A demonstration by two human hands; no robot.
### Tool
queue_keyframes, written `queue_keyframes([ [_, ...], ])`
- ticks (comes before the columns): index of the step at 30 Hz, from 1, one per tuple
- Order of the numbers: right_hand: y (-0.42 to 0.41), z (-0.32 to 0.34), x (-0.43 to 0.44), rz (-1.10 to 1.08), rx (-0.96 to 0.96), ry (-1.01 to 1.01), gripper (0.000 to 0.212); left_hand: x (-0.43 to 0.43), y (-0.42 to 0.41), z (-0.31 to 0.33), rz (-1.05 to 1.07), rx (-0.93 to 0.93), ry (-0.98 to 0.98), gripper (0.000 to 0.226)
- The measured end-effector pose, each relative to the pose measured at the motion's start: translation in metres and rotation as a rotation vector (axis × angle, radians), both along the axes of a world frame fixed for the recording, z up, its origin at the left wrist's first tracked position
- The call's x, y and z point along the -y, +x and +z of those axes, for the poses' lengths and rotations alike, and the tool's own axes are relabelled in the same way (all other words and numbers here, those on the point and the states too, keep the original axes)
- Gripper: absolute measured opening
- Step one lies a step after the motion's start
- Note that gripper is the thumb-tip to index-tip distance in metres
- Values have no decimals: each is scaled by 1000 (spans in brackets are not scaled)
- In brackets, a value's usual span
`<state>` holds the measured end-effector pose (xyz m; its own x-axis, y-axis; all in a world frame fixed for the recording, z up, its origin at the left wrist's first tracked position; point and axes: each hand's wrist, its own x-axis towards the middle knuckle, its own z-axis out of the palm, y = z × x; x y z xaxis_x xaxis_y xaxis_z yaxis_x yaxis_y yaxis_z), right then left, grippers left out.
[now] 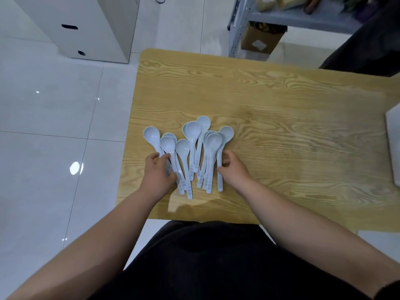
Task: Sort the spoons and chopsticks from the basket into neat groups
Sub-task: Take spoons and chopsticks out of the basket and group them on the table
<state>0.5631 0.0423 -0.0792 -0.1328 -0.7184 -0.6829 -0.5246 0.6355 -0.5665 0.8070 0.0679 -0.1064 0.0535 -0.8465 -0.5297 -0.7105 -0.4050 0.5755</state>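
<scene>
Several pale blue plastic spoons [191, 146] lie in a loose fan on the wooden table [270, 109], bowls pointing away from me, handles toward me. My left hand [157, 174] sits at the left side of the pile, its fingers curled round the handles of the leftmost spoons [167, 146]. My right hand [232, 169] is at the right side, thumb and fingers pinching the handle of the rightmost spoon [226, 133]. No chopsticks and no basket are in view.
The table's left edge runs close beside the spoons, with white tiled floor beyond. A pale grey flat object [394, 144] lies at the table's right edge. A white cabinet [86, 29] and a metal shelf with a cardboard box [259, 37] stand behind.
</scene>
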Motion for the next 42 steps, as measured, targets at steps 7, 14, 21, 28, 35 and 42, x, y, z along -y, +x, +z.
queue_keyframes([
  [7, 18, 6, 11, 100, 61, -8, 50, 19, 2, 4, -89, 34, -16, 69],
  [14, -5, 28, -14, 236, -29, 14, 59, 8, 3, 25, -139, 37, -95, 64],
  [21, -51, 78, -85, 226, 55, -152, 30, -39, -24, 68, -386, -145, -135, 45],
  [28, -141, 105, -163, 208, 34, -280, 29, -71, -127, 107, -619, -201, -166, 40],
  [35, -280, 112, -243, 207, -4, -324, 31, -114, -287, 130, -710, -208, -254, 37],
  [42, -397, 113, -295, 97, -7, -330, 31, -144, -420, 145, -776, -220, -240, 38],
])
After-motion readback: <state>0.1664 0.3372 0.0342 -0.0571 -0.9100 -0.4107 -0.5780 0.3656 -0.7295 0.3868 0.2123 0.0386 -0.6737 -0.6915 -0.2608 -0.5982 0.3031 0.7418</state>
